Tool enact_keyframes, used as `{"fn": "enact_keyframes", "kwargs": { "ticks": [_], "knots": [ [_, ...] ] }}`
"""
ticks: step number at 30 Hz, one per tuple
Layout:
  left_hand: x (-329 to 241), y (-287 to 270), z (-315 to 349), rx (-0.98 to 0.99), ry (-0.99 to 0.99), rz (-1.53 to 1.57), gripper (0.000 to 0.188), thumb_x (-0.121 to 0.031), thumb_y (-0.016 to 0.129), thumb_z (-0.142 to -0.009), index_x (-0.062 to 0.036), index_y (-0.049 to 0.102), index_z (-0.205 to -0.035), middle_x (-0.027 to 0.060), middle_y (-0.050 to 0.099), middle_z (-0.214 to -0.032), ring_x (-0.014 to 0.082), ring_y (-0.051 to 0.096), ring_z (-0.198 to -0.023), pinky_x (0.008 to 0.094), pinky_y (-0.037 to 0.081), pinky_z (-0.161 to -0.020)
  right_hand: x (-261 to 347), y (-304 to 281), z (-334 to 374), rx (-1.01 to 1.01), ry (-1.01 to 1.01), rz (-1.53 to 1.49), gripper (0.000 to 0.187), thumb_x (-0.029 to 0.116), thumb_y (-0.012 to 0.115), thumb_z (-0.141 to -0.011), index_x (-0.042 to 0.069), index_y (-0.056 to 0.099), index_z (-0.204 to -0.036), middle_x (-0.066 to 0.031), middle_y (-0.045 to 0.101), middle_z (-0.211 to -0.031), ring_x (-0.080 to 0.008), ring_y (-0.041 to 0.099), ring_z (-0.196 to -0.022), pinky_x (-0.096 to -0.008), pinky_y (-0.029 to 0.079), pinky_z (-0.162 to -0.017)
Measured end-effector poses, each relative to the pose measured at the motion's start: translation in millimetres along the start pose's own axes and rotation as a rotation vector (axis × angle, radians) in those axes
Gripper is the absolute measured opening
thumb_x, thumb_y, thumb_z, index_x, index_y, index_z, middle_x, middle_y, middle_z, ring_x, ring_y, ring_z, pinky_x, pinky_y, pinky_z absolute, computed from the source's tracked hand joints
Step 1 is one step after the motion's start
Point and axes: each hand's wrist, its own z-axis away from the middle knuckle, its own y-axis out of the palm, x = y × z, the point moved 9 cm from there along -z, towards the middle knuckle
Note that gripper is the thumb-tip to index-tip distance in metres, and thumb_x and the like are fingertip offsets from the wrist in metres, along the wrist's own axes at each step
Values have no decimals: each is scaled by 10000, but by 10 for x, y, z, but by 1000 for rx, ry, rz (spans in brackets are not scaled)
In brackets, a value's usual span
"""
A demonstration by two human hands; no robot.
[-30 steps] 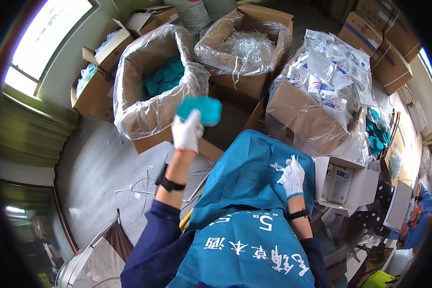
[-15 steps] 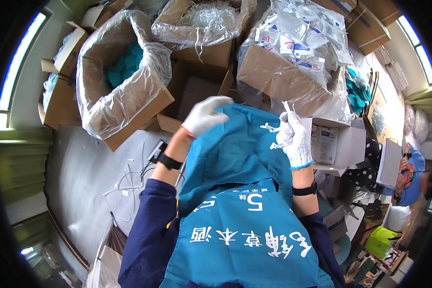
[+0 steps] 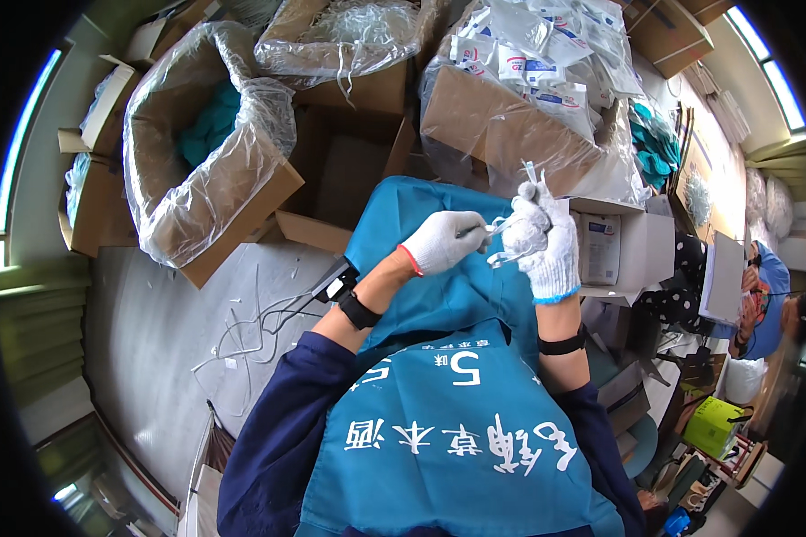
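Over my lap, covered by a teal apron (image 3: 421, 394) with white print, both my hands are in white knit gloves. My right hand (image 3: 544, 243) is closed around a small bunch of thin white strips (image 3: 501, 259), whose ends stick out above and to the left of the fingers. My left hand (image 3: 443, 242), its glove edged in red, pinches the end of one strip close to the right hand's fingers. Just right of my right hand lies an open white box (image 3: 647, 246) with a printed white packet (image 3: 600, 246) inside.
Ahead stand plastic-lined cartons: one with teal cloth pieces (image 3: 210, 130), one with white shredded filler (image 3: 363, 20), and one heaped with white packets (image 3: 546, 45). An open brown carton (image 3: 322, 228) sits between them. Cables (image 3: 260, 313) trail at left. Another person (image 3: 766, 309) is at far right.
My left hand has moved right and down to my right hand and now pinches a strip there. The right hand still holds the strips, and the view has shifted slightly.
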Motion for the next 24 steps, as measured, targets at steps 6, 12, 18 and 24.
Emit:
{"fn": "enact_keyframes", "kwargs": {
  "ticks": [6, 12, 18, 24],
  "knots": [
    [162, 418, -6, 16, -230, 808, 203, -92, 469, -974, -6, 612, -1091, 109, 691, -992, 223, 675, -882, 369, 564, -839, 75, -30, -48, 97, -70, -207, 248, 237, 488, -1062, 50, 622, -969, 45, 340, -582, -52, 273, -411, -235, 269, -399],
    [300, 585, 96, 91, -372, 822, 203, -98, 449, -987, -6, 586, -1104, 48, 567, -805, 120, 546, -666, 271, 479, -617, 189, -266, 39, 8, -152, -90, 241, 239, 497, -1059, 61, 634, -974, 49, 341, -586, -64, 270, -427, -240, 249, -405],
    [154, 475, 259, 213, -284, 240, 250, -182, 505, -996, 2, 650, -910, -20, 505, -682, 60, 449, -581, 235, 373, -525, 368, -594, 174, -193, -199, 190, 260, 280, 505, -1055, 57, 625, -996, 55, 361, -588, -52, 298, -418, -227, 256, -388],
    [3, 201, 374, 170, -26, -309, 310, -256, 503, -996, -8, 656, -891, 143, 639, -733, 272, 608, -669, 377, 490, -663, 472, -878, 383, -547, -206, 845, 223, 252, 623, -981, 39, 654, -1041, -19, 585, -683, -125, 539, -519, -263, 417, -470]
  ]
}}
